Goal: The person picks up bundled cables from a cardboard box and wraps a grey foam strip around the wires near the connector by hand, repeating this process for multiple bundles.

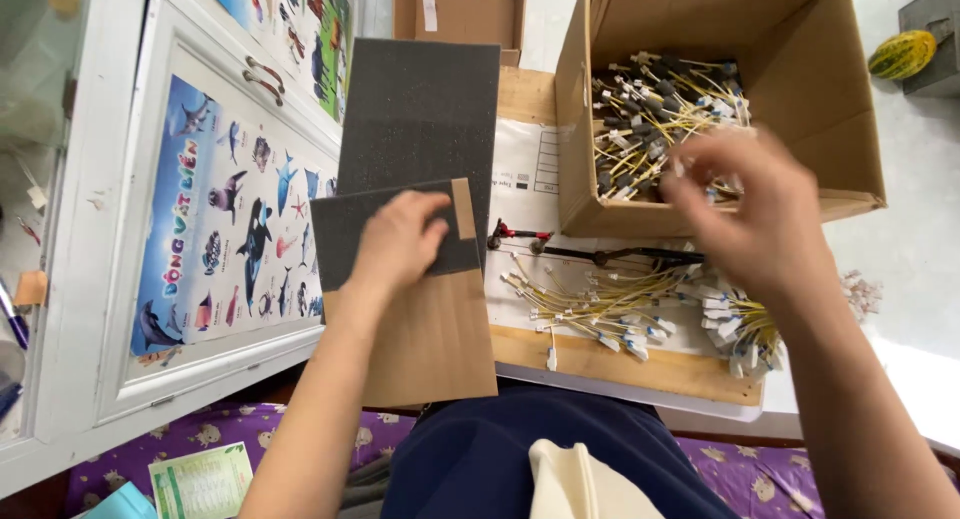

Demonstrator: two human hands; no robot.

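My left hand [398, 247] rests on a small grey foam sheet [345, 237] that lies over a brown cardboard piece [435, 339]. A larger grey foam sheet [420, 114] stands behind them. My right hand [745, 214] hovers at the front wall of an open cardboard box [800, 89] filled with yellow wires with black and white connectors [655, 109]. Its fingers are bent and blurred; a wire end seems pinched between them, but I cannot tell. More yellow wire bundles [610, 304] lie on the wooden board [620, 364] below.
A red-and-black hand tool [590, 251] lies on white paper in front of the box. A white cabinet door with a sea-animal poster [235, 214] is at the left. A second cardboard box [460, 14] sits at the back. A yellow-green fruit [902, 54] lies at the far right.
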